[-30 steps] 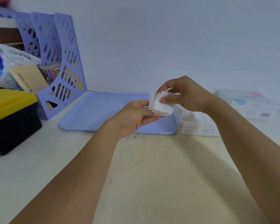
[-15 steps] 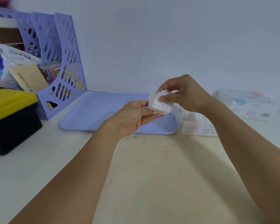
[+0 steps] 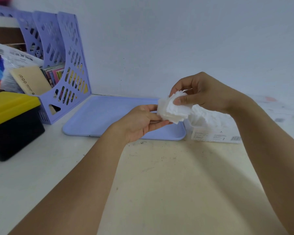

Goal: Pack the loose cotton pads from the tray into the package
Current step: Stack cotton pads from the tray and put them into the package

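Holding a fanned stack of white square cotton pads (image 3: 172,110) above the near right corner of the lilac plastic tray (image 3: 98,116), the right hand (image 3: 204,94) pinches the stack from above while the left hand (image 3: 139,122) cradles its lower edge. The clear plastic package (image 3: 210,126) lies on the worktop just right of the tray, directly beneath the right hand, which is nearer. Its label print is illegible; a tan box by the far left edge reads "iQOO" (image 3: 22,79).
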A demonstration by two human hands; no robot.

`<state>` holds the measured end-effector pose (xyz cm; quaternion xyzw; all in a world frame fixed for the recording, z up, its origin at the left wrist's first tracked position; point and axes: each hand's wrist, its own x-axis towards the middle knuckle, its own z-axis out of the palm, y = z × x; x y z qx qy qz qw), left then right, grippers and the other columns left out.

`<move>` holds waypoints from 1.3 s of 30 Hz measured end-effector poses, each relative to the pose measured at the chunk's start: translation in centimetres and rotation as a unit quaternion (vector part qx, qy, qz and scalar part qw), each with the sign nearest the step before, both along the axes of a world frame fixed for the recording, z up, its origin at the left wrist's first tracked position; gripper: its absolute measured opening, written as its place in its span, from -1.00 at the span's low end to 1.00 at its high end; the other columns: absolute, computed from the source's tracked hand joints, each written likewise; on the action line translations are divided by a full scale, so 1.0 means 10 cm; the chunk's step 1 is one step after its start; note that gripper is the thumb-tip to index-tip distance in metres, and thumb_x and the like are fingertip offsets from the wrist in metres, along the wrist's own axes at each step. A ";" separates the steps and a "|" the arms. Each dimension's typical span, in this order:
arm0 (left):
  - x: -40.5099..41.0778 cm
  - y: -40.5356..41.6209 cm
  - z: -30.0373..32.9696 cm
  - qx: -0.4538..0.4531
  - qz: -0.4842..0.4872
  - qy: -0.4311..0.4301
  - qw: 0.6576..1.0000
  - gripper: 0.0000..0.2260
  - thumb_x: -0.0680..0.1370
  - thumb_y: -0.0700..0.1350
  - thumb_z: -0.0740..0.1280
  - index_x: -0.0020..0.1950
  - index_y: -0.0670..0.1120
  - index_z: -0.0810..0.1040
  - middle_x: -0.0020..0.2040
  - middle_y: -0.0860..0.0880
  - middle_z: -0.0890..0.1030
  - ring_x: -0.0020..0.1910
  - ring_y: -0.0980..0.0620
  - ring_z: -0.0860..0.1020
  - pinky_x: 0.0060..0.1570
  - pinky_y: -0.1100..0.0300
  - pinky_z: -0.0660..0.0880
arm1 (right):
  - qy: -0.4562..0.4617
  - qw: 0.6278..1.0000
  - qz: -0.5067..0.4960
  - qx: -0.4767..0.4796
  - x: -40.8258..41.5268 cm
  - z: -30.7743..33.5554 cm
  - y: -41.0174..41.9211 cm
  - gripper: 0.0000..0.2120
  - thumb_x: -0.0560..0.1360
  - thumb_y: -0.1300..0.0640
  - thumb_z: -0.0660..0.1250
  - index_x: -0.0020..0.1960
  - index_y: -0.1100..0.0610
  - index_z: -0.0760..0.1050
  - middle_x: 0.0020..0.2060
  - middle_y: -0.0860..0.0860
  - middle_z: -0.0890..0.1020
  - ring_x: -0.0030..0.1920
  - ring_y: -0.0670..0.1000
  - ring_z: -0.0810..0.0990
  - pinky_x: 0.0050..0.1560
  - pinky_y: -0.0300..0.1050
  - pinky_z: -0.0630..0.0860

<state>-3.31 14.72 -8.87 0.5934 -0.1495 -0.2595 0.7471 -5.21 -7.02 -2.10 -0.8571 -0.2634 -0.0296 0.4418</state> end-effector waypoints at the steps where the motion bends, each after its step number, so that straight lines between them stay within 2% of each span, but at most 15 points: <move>1: -0.01 0.00 0.00 0.006 -0.003 -0.004 1.000 -0.73 0.62 -0.40 0.25 0.30 -0.21 0.53 0.18 -0.18 0.69 0.17 -0.10 0.67 0.21 0.13 0.58 | 0.010 1.000 0.003 -0.007 0.00 -0.01 0.01 -0.85 0.50 0.32 0.46 0.06 0.26 0.64 -0.03 0.13 0.71 -0.04 0.08 0.70 -0.07 -0.15 0.63; 7: -0.03 -0.02 0.00 0.046 -0.018 -0.037 0.998 -0.71 0.63 -0.37 0.26 0.35 -0.22 0.52 0.15 -0.18 0.70 0.16 -0.09 0.68 0.19 0.16 0.59 | -0.008 0.998 -0.020 -0.060 0.03 -0.07 0.06 -0.86 0.50 0.33 0.47 0.05 0.25 0.65 -0.05 0.10 0.71 -0.14 -0.03 0.69 -0.15 -0.29 0.56; 13: -0.06 -0.02 0.01 0.041 -0.030 -0.037 0.998 -0.72 0.64 -0.37 0.24 0.33 -0.25 0.54 0.19 -0.21 0.68 0.19 -0.11 0.66 0.21 0.14 0.58 | -0.037 0.995 -0.037 -0.083 0.10 -0.13 0.07 -0.87 0.50 0.30 0.48 0.05 0.20 0.66 -0.04 0.09 0.71 -0.07 0.04 0.69 -0.07 -0.23 0.60; 16: -0.04 -0.01 0.03 0.001 -0.021 0.013 1.000 -0.68 0.62 -0.37 0.14 0.32 -0.33 0.52 0.19 -0.29 0.66 0.18 -0.22 0.66 0.18 0.07 0.61 | -0.045 0.996 -0.045 -0.067 0.12 -0.17 0.10 -0.86 0.49 0.30 0.48 0.05 0.21 0.67 -0.04 0.09 0.71 -0.07 -0.03 0.69 -0.09 -0.26 0.58; 19: -0.06 -0.03 0.04 -0.022 -0.016 0.039 0.999 -0.70 0.65 -0.21 0.18 0.30 -0.31 0.53 0.13 -0.26 0.67 0.09 -0.26 0.68 0.02 0.06 0.67 | -0.057 0.995 -0.053 -0.054 0.16 -0.27 0.18 -0.84 0.51 0.26 0.47 0.09 0.21 0.65 -0.01 0.11 0.71 -0.04 0.01 0.68 0.01 -0.18 0.60; 21: -0.06 -0.07 0.01 0.003 0.008 0.010 1.000 -0.74 0.66 -0.17 0.25 0.26 -0.29 0.56 0.03 -0.20 0.68 -0.05 -0.14 0.71 -0.13 0.15 0.65 | -0.072 0.993 -0.072 -0.051 0.17 -0.35 0.29 -0.78 0.58 0.19 0.40 0.22 0.15 0.59 0.12 0.04 0.66 0.04 -0.09 0.61 0.09 -0.28 0.51; 24: -0.06 -0.11 -0.03 0.019 0.020 -0.015 1.000 -0.80 0.66 -0.19 0.25 0.22 -0.25 0.54 -0.09 -0.12 0.65 -0.23 -0.02 0.63 -0.25 0.20 0.58 | -0.031 0.989 -0.143 -0.001 0.11 -0.37 0.50 -0.61 0.69 -0.04 0.15 0.48 0.02 0.37 0.38 -0.08 0.44 0.30 -0.16 0.41 0.22 -0.41 0.31; 26: -0.07 -0.13 -0.02 0.034 0.004 -0.026 0.999 -0.82 0.66 -0.17 0.20 0.17 -0.21 0.53 -0.15 -0.09 0.61 -0.28 0.02 0.56 -0.30 0.21 0.52 | 0.028 0.988 -0.151 0.023 0.07 -0.39 0.57 -0.56 0.70 -0.13 0.06 0.51 0.00 0.30 0.32 -0.14 0.43 0.28 -0.18 0.39 0.14 -0.46 0.29; 28: -0.08 -0.14 -0.02 0.060 -0.004 -0.038 0.997 -0.83 0.66 -0.15 0.17 0.13 -0.17 0.52 -0.18 -0.06 0.56 -0.32 0.04 0.49 -0.35 0.23 0.46 | 0.068 0.989 -0.128 0.001 0.04 -0.41 0.59 -0.53 0.68 -0.19 0.04 0.51 -0.01 0.30 0.19 -0.19 0.48 0.19 -0.18 0.46 0.13 -0.37 0.34; 30: -0.09 -0.17 -0.03 0.064 0.002 -0.038 0.997 -0.83 0.65 -0.18 0.15 0.15 -0.17 0.49 -0.18 -0.05 0.53 -0.35 0.06 0.44 -0.39 0.24 0.41 | 0.094 0.988 -0.125 -0.010 0.03 -0.38 0.55 -0.50 0.66 -0.23 0.08 0.52 -0.02 0.29 0.26 -0.15 0.51 0.23 -0.15 0.50 0.24 -0.23 0.39; 32: -0.09 -0.19 -0.02 0.035 0.019 -0.024 0.999 -0.82 0.63 -0.24 0.12 0.18 -0.20 0.46 -0.17 -0.07 0.51 -0.38 0.08 0.39 -0.42 0.24 0.36 | 0.139 0.983 -0.120 -0.001 0.00 -0.28 0.44 -0.53 0.65 -0.15 0.19 0.50 0.01 0.35 0.32 -0.06 0.54 0.23 -0.08 0.58 0.19 -0.17 0.53; 34: -0.11 -0.25 -0.01 0.011 0.034 -0.019 0.999 -0.79 0.63 -0.27 0.12 0.25 -0.21 0.41 -0.14 -0.10 0.51 -0.37 0.07 0.37 -0.43 0.24 0.35 | 0.163 0.983 -0.080 -0.025 -0.04 -0.16 0.27 -0.67 0.63 0.01 0.32 0.34 0.12 0.52 0.17 0.04 0.67 0.12 0.00 0.68 0.11 -0.08 0.63; 36: -0.14 -0.33 -0.01 0.003 0.058 -0.035 0.998 -0.73 0.66 -0.24 0.20 0.36 -0.16 0.33 -0.06 -0.14 0.54 -0.34 0.05 0.42 -0.40 0.22 0.40 | 0.149 0.986 -0.055 -0.045 -0.09 -0.07 0.14 -0.76 0.56 0.15 0.43 0.19 0.23 0.61 0.03 0.12 0.72 0.04 0.07 0.72 0.07 -0.03 0.66; 39: -0.16 -0.44 -0.10 -0.008 0.114 -0.101 0.988 -0.60 0.66 -0.17 0.31 0.43 -0.02 0.24 0.09 -0.15 0.59 -0.27 0.04 0.54 -0.31 0.20 0.49 | 0.115 0.988 -0.104 -0.028 -0.11 0.02 0.00 -0.75 0.49 0.19 0.50 0.08 0.33 0.62 -0.06 0.18 0.73 -0.03 0.11 0.74 -0.01 -0.06 0.68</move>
